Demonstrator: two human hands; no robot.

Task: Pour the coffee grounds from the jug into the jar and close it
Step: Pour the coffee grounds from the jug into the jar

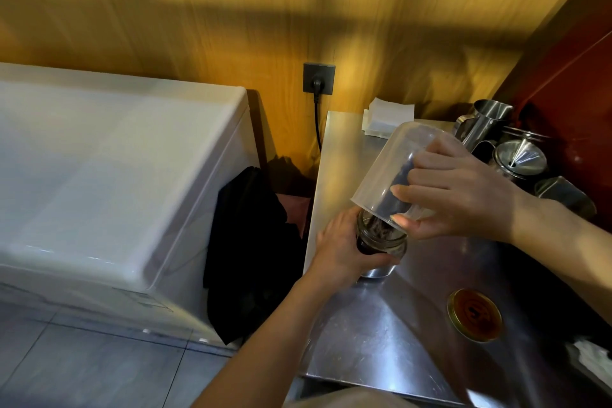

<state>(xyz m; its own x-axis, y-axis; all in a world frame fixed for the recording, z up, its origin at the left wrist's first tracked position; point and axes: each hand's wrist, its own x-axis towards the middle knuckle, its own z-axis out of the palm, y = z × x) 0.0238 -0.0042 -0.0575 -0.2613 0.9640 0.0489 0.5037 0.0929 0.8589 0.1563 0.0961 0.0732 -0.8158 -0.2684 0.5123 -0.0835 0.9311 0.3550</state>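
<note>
My right hand [460, 195] grips a clear plastic jug [387, 169], tipped steeply so its mouth points down into a small glass jar [384, 242]. Dark coffee grounds lie along the jug's lower wall and slide into the jar's mouth. The jar stands on the steel counter [381, 325] near its left edge, with my left hand [341, 248] wrapped around its side. Dark grounds show through the jar's glass. A round gold lid [474, 315] lies inner side up on the counter to the right, apart from both hands.
Steel pitchers [486, 119] and a metal funnel-topped pot [520, 159] crowd the counter's back right corner. White folded papers [387, 119] sit at the back. A white chest appliance [116, 175] stands left, with a black cloth [251, 248] in the gap and a wall socket [318, 79] above.
</note>
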